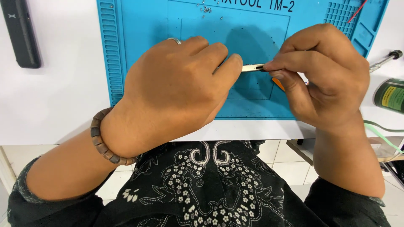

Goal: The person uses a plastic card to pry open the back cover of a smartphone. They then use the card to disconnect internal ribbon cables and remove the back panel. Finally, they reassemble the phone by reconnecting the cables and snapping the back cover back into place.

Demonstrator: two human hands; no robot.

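While both the left hand [176, 88] and right hand [324, 75] pinch it, the thin metal strip [252, 67] lies level, left-to-right.

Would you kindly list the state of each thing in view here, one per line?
Left hand: closed around one end of the metal strip.
Right hand: pinching the strip's other end.
Metal strip: held level above the mat.
Blue work mat: flat on the table.
Tiny screws: loose on the mat.
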